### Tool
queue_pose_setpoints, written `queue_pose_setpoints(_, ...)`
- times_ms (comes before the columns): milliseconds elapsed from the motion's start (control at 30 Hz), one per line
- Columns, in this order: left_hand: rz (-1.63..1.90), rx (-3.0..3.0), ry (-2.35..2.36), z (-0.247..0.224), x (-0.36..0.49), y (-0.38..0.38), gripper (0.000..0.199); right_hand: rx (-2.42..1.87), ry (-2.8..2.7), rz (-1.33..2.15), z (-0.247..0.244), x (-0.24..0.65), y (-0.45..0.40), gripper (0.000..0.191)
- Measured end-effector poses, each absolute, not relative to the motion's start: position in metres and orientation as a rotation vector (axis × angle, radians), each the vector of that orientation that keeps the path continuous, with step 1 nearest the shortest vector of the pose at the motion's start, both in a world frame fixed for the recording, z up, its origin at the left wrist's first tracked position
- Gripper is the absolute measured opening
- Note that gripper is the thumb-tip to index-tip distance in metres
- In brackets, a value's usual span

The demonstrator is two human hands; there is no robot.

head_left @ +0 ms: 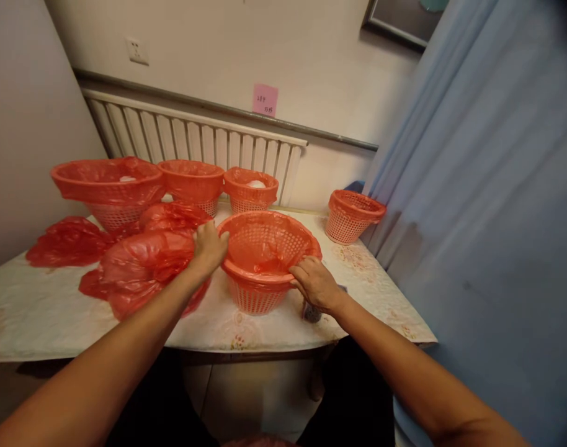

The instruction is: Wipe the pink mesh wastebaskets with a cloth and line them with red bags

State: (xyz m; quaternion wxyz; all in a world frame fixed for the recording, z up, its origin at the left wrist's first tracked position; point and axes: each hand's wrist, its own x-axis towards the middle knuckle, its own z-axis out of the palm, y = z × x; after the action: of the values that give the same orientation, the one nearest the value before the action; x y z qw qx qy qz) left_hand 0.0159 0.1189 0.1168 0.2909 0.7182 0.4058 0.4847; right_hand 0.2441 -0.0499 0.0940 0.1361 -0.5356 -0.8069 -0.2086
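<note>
A red mesh plastic basket (258,298) stands upright on the table in front of me. A red plastic bag (260,248) lines it and is folded over its rim. My right hand (314,282) grips the bag at the front right rim, fingers curled over the edge. At the left rim my left hand (209,245) is closed on red plastic, its thumb beside the basket; exactly which fold it pinches is hidden. Bulging red plastic bags (146,267) lie left of the basket, partly behind my left forearm. Under my right hand is a small dark item (312,312), mostly covered.
Along the back stand a large lined basket (109,192), a middle one (193,180) and a smaller one (250,189) with something white inside. Another small basket (351,217) stands at right, by the blue curtain (460,205). A radiator (190,136) runs behind the table (209,335).
</note>
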Motion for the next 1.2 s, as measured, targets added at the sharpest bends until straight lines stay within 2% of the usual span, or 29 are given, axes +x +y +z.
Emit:
queue_pose_setpoints(100,1.333,2.396,0.928,0.118,0.019,0.077,0.033,-1.564,-2.316,-0.651,0.093,0.237,-0.043,0.031)
queue_pose_setpoints(200,0.999,2.840,0.443,0.114,0.022,0.039,0.024,-1.599,-2.245,-0.707,0.093,0.220,-0.038,0.032)
queue_pose_setpoints(300,0.839,3.004,0.425,0.106,0.019,0.026,0.021,-1.606,-2.206,-0.705,0.096,0.200,-0.037,0.032)
queue_pose_setpoints(467,0.854,3.083,0.424,0.092,-0.005,0.049,0.027,-1.573,-2.276,-0.675,0.099,0.183,-0.047,0.032)
queue_pose_setpoints(700,0.826,3.006,0.312,0.098,-0.055,0.093,0.028,-1.463,-2.397,-0.736,0.092,0.221,-0.046,0.030)
queue_pose_setpoints(900,0.859,2.923,0.326,0.106,-0.033,0.054,0.035,-1.535,-2.319,-0.714,0.091,0.196,-0.041,0.036)
queue_pose_setpoints(1000,0.824,2.977,0.314,0.097,-0.019,0.038,0.026,-1.502,-2.316,-0.654,0.093,0.172,-0.043,0.036)
queue_pose_setpoints(1200,0.680,3.089,0.343,0.102,-0.046,0.072,0.029,-1.463,-2.376,-0.661,0.097,0.194,-0.047,0.034)
